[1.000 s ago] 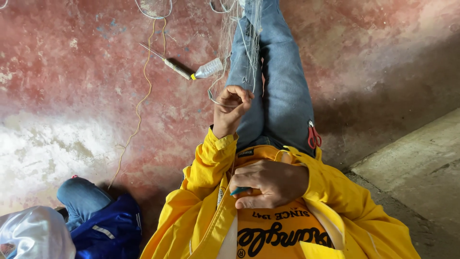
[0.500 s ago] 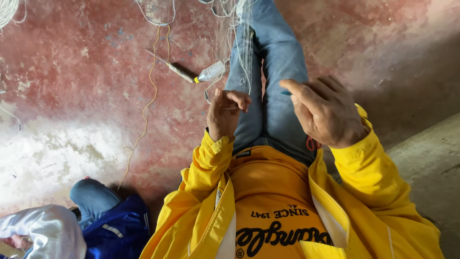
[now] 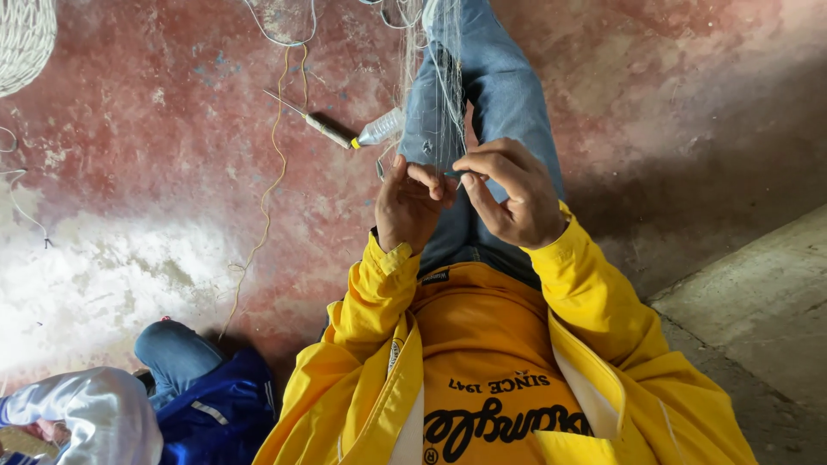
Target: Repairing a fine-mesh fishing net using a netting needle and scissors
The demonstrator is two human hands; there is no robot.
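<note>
Both hands sit close together over the lap. The left hand (image 3: 412, 205) is curled, fingertips pinching fine netting (image 3: 438, 95) that drapes down the jeans (image 3: 491, 95). The right hand (image 3: 508, 194) is half closed, thumb and forefinger nipping the same mesh. Far left on the red floor (image 3: 155, 172) lies a small plastic bottle (image 3: 379, 129) beside a stick tool (image 3: 314, 123).
</note>
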